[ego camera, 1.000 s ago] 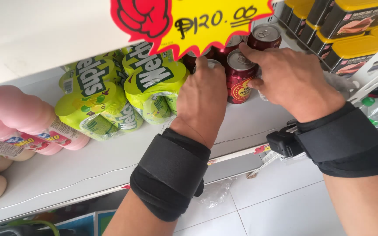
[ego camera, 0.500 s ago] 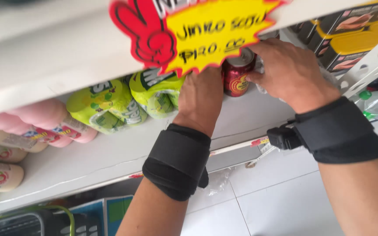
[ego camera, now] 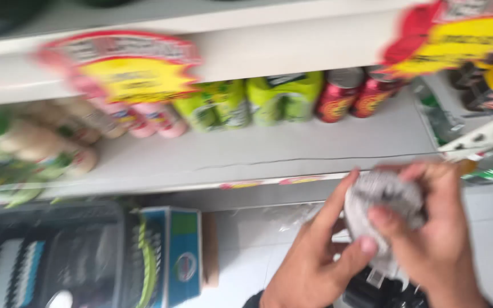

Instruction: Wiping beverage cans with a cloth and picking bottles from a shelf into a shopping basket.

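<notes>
Your right hand [ego camera: 429, 228] has its fingers curled and clamped around a crumpled grey-white wad [ego camera: 380, 199], thumb pressed across its front. Your left hand [ego camera: 315, 256] touches the same wad from the left, fingers extended along its side and its thumb meeting your right thumb; the picture is too blurred to tell how firmly it grips. The wad sits low and to the right, just in front of the white shelf [ego camera: 258, 154].

At the back of that shelf stand two red cans [ego camera: 355, 94], lime-green packs [ego camera: 258, 102] to their left, then pink bottles [ego camera: 149, 120]. Jagged yellow-and-red tags [ego camera: 126, 68] hang from the shelf edge above. Below, a blue-and-white box [ego camera: 181, 256] stands beside a dark basket [ego camera: 58, 256].
</notes>
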